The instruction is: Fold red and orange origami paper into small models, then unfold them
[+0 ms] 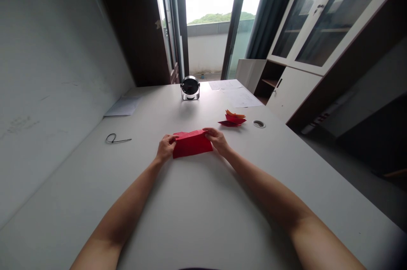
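A folded sheet of red paper (192, 144) lies on the white table (197, 210) in front of me. My left hand (165, 148) pinches its left end, fingers curled onto the upper left corner. My right hand (216, 139) grips the right end, fingers pressed on the top edge. The paper looks folded into a rectangle with a creased upper flap.
A small pile of folded red and orange paper pieces (233, 118) sits to the right, beside a round cable hole (259, 123). A small desk fan (190, 87) stands at the back. A black cable tie (116, 138) and white sheets (123, 106) lie on the left.
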{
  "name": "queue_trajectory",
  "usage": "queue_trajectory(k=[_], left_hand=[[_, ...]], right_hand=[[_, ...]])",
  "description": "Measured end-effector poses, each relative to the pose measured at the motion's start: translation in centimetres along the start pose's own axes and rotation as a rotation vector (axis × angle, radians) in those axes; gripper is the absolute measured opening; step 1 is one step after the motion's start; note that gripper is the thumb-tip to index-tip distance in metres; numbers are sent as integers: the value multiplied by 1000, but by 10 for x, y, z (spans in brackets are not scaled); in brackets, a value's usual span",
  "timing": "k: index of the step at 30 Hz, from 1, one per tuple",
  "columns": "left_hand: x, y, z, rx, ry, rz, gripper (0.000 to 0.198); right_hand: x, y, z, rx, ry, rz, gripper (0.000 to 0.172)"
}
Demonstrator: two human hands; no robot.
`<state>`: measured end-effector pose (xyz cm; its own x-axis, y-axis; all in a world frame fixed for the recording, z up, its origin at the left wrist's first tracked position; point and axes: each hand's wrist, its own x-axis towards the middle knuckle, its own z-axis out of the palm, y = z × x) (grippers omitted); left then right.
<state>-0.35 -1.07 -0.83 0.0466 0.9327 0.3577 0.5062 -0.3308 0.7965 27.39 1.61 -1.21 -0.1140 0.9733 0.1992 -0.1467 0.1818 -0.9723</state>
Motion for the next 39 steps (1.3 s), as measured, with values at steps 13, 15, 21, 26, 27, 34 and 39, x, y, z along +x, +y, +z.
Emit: queue_trajectory(k=[13, 15, 21, 26, 27, 34, 39], left_hand=[[-3, 25, -7, 156, 123, 96, 18], [-3, 27, -7, 140, 161, 107, 17], [-7, 26, -2, -89, 41, -8, 22], [-8, 22, 4, -193, 48, -82, 24], [-7, 20, 5, -217, 42, -101, 26], [-6, 7, 11, -335, -23, -204, 45], [-7, 5, 13, -226, -52, -167, 26]], right_hand=[[-3, 3, -5, -438, -67, -84, 34], [-2, 3, -5, -470, -73, -148, 21], [0, -5, -5, -414, -16, -198, 18], [-6, -7, 1, -253, -13, -11, 27], [-7, -8, 2, -247, -5, 15, 28], [-8, -11, 1, -257, 56, 59, 33], [-8, -8, 1, -320, 52, 44, 28]])
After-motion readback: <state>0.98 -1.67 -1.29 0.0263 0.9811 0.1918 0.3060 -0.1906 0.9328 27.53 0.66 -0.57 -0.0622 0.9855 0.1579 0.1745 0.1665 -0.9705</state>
